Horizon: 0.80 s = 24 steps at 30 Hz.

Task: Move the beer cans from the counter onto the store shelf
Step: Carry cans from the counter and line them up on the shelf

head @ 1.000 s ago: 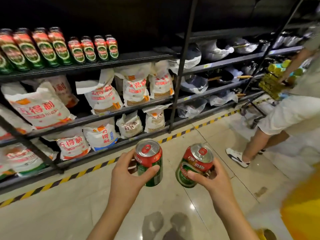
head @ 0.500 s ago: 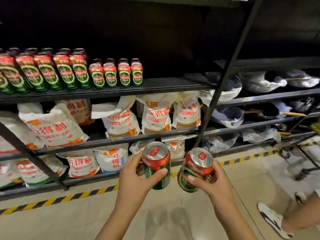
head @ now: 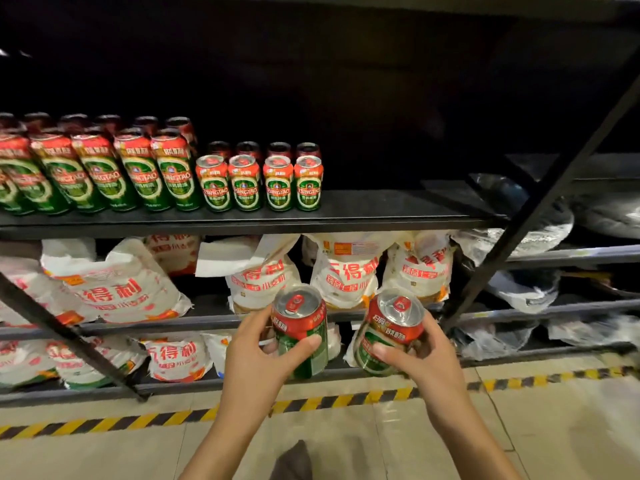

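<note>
Fingers of my left hand (head: 254, 355) wrap one beer can (head: 300, 332); fingers of my right hand (head: 420, 358) wrap a second can (head: 389, 332), both carried well below the store shelf (head: 381, 211). I judge this the carry step; next I lift both onto bare shelf just right of the short cans (head: 259, 183)

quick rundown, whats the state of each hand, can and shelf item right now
left hand: grips a can
left can: upright, held off the shelf
right hand: grips a can
right can: tilted, held off the shelf
short cans: upright on the shelf, in rows
tall cans: upright, left of the short ones
beer shelf: bare at its right end
flour bags: slumped on the lower shelves
</note>
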Motion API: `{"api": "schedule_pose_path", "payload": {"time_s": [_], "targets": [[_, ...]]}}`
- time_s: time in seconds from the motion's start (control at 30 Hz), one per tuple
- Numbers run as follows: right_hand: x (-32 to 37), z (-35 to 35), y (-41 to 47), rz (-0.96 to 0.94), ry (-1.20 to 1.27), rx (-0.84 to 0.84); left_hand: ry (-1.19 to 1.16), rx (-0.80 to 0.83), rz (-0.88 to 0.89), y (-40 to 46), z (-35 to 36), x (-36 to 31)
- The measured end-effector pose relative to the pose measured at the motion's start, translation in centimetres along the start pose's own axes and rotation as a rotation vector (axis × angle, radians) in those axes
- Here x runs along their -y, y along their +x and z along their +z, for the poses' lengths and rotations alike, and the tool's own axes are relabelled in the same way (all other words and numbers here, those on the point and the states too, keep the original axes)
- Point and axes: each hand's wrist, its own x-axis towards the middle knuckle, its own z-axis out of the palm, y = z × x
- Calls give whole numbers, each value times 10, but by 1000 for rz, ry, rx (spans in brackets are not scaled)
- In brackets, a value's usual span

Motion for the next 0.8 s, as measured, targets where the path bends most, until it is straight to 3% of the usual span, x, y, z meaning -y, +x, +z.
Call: {"api": "schedule_pose_path", "payload": {"time_s": [0.4,0.8], "targets": [[19,14,124,-6,11,-89,-6,105,46,147,28,-9],[29,-12,240,-40,-29,-46,-48,98,44,236,91,-20]]}}
